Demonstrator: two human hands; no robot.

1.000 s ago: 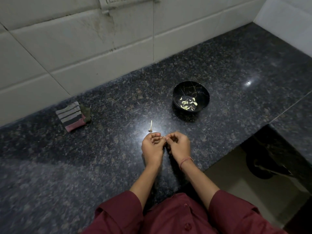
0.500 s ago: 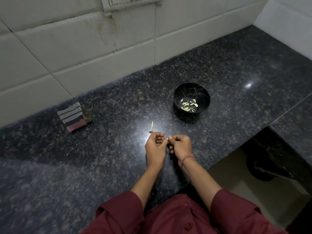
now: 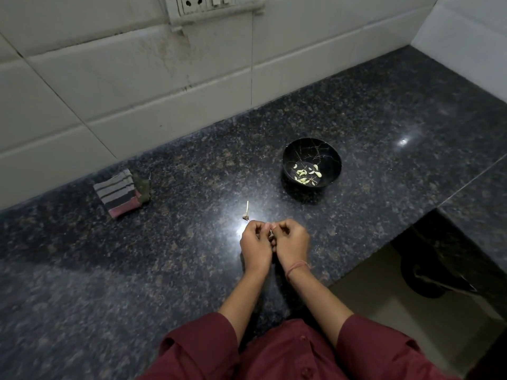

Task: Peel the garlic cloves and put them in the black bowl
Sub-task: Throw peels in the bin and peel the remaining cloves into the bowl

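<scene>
My left hand (image 3: 256, 244) and my right hand (image 3: 292, 242) are pressed together low over the dark granite counter (image 3: 164, 264). Their fingertips pinch a small garlic clove (image 3: 270, 233), which is mostly hidden between the fingers. A black bowl (image 3: 329, 157) stands farther back and to the right of my hands, with several pale peeled cloves (image 3: 306, 174) lying in its bottom. A bare garlic stem (image 3: 246, 212) lies on the counter just beyond my left hand.
A folded striped cloth (image 3: 119, 194) lies at the left near the tiled wall (image 3: 137, 86). A socket plate (image 3: 214, 6) sits high on the wall. The counter edge drops to the floor at the right (image 3: 365, 283).
My hands have stayed together on the clove, the fingers working closer over it. The view has tilted up, so more wall and the socket show.
</scene>
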